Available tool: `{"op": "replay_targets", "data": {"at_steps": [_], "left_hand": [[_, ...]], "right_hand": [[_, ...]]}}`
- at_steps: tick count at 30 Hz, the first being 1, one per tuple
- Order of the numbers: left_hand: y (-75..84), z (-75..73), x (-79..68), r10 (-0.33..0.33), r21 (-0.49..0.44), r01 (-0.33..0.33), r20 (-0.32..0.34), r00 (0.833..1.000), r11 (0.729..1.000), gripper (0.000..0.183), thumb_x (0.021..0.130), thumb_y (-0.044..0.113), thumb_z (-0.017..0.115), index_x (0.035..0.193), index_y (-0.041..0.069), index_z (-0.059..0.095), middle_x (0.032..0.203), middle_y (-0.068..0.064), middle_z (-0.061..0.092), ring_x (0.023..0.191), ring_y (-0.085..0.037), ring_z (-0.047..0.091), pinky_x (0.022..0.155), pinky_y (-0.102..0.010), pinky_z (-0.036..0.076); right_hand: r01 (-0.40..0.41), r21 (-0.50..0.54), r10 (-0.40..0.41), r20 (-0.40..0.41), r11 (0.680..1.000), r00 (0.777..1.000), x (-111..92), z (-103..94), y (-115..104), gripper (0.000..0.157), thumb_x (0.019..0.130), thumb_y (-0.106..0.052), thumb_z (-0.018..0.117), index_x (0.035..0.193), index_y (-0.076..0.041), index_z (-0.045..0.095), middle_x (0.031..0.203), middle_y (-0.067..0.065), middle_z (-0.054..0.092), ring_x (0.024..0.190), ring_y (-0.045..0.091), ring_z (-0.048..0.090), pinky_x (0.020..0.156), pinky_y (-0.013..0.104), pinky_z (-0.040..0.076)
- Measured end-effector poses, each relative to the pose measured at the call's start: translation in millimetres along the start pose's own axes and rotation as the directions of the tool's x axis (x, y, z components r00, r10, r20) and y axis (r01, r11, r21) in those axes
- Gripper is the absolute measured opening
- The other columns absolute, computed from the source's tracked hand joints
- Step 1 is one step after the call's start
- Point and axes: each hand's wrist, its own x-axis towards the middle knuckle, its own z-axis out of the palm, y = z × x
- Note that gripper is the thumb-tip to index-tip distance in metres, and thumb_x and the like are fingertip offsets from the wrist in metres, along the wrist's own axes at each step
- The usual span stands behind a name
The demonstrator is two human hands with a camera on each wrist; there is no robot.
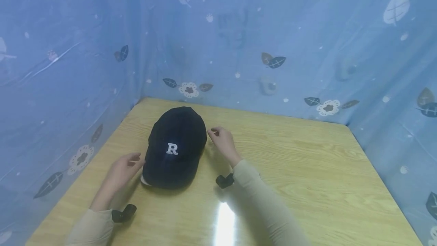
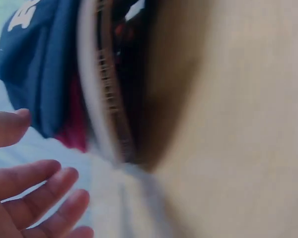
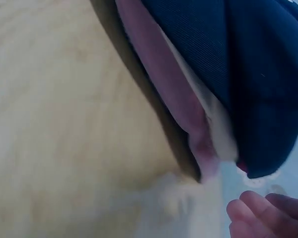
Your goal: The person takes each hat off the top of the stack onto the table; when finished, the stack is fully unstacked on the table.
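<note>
A dark navy baseball cap with a white letter R on its front sits on the table, brim toward me. Under it, the left wrist view shows red cloth, a pale rim and a patterned brown band; the right wrist view shows a pinkish edge and a beige one. Whether these are other stacked caps I cannot tell. Beside the brim is my left hand, thumb and fingers spread apart. My right hand is by the crown's right side, fingers loosely bent, holding nothing.
The wooden table carries a bright light reflection near its front. Blue curtains printed with leaves and flowers hang along its back and both sides. A small black device is worn on each wrist.
</note>
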Motion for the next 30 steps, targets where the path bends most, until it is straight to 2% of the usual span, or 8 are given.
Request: {"op": "replay_targets", "data": {"at_steps": [7, 9, 12, 17, 20, 23, 27, 30], "left_hand": [[-11.9, 19.1, -4.2, -0.04, -0.121, 0.038, -0.018, 0.999, 0.992, 0.048, 0.095, 0.032, 0.051, 0.125, -0.007, 0.05, 0.109, -0.024, 0.06, 0.099, -0.038, 0.059, 0.084, -0.051, 0.047], [-11.4, 20.6, -2.2, -0.054, -0.156, 0.051, -0.019, 0.998, 0.986, 0.048, 0.095, 0.032, 0.052, 0.124, -0.006, 0.051, 0.109, -0.025, 0.059, 0.096, -0.035, 0.061, 0.079, -0.046, 0.05], [-8.8, 20.6, 1.3, -0.079, -0.212, 0.077, 0.002, 0.997, 0.974, 0.046, 0.094, 0.029, 0.053, 0.121, -0.008, 0.051, 0.108, -0.025, 0.059, 0.088, -0.029, 0.062, 0.071, -0.038, 0.053], [-4.9, 18.6, 8.1, -0.128, -0.294, 0.139, 0.055, 0.99, 0.946, 0.043, 0.093, 0.025, 0.055, 0.117, -0.011, 0.052, 0.102, -0.024, 0.061, 0.079, -0.021, 0.059, 0.063, -0.031, 0.052], [-3.7, 16.5, 9.6, -0.145, -0.291, 0.158, 0.066, 0.987, 0.944, 0.042, 0.094, 0.024, 0.053, 0.117, -0.012, 0.051, 0.105, -0.027, 0.06, 0.082, -0.022, 0.06, 0.066, -0.031, 0.052], [-2.5, 14.1, 10.3, -0.147, -0.303, 0.163, 0.076, 0.986, 0.939, 0.041, 0.095, 0.02, 0.051, 0.118, -0.014, 0.049, 0.107, -0.029, 0.059, 0.083, -0.022, 0.061, 0.069, -0.03, 0.053], [1.6, 11.0, 13.5, -0.125, -0.348, 0.14, 0.067, 0.99, 0.927, 0.039, 0.095, 0.014, 0.05, 0.118, -0.017, 0.047, 0.098, -0.024, 0.062, 0.078, -0.014, 0.06, 0.069, -0.026, 0.053], [8.0, 8.3, 16.5, -0.114, -0.379, 0.125, 0.053, 0.992, 0.917, 0.039, 0.095, 0.013, 0.05, 0.119, -0.018, 0.046, 0.094, -0.018, 0.061, 0.073, -0.01, 0.059, 0.068, -0.024, 0.053]], "right_hand": [[-0.101, 0.189, 0.097, 0.031, 0.977, 0.995, -0.9, 14.8, 7.2, 0.037, 0.094, -0.029, 0.053, 0.112, 0.002, 0.062, 0.091, 0.013, 0.067, 0.079, 0.03, 0.066, 0.064, 0.031, 0.054], [-0.15, 0.265, 0.144, 0.042, 0.953, 0.989, 0.0, 17.1, 9.6, 0.037, 0.093, -0.028, 0.054, 0.112, 0.002, 0.062, 0.087, 0.011, 0.066, 0.074, 0.028, 0.066, 0.061, 0.032, 0.054], [-0.236, 0.378, 0.224, 0.074, 0.895, 0.972, 1.3, 18.4, 11.2, 0.035, 0.092, -0.027, 0.057, 0.112, 0.002, 0.062, 0.081, 0.008, 0.063, 0.067, 0.024, 0.062, 0.057, 0.03, 0.053], [-0.31, 0.475, 0.297, 0.104, 0.824, 0.949, 1.9, 18.2, 9.8, 0.031, 0.091, -0.023, 0.058, 0.11, 0.002, 0.062, 0.08, 0.005, 0.064, 0.071, 0.023, 0.062, 0.06, 0.029, 0.052], [-0.31, 0.492, 0.304, 0.094, 0.813, 0.948, 3.5, 18.3, 9.1, 0.029, 0.09, -0.021, 0.059, 0.106, 0.002, 0.063, 0.082, 0.006, 0.064, 0.077, 0.03, 0.063, 0.063, 0.032, 0.053], [-0.292, 0.501, 0.303, 0.06, 0.815, 0.951, 5.6, 16.9, 6.6, 0.026, 0.09, -0.021, 0.06, 0.102, 0.002, 0.063, 0.082, 0.006, 0.063, 0.077, 0.029, 0.062, 0.063, 0.036, 0.054], [-0.239, 0.515, 0.273, 0.009, 0.823, 0.962, 8.7, 11.3, -0.8, 0.024, 0.09, -0.02, 0.06, 0.102, 0.0, 0.063, 0.088, 0.006, 0.062, 0.075, 0.018, 0.06, 0.068, 0.036, 0.052], [-0.204, 0.521, 0.248, -0.015, 0.829, 0.969, 11.0, 4.4, -9.1, 0.024, 0.09, -0.02, 0.061, 0.103, -0.001, 0.062, 0.092, 0.005, 0.062, 0.08, 0.022, 0.061, 0.074, 0.037, 0.05]]}}
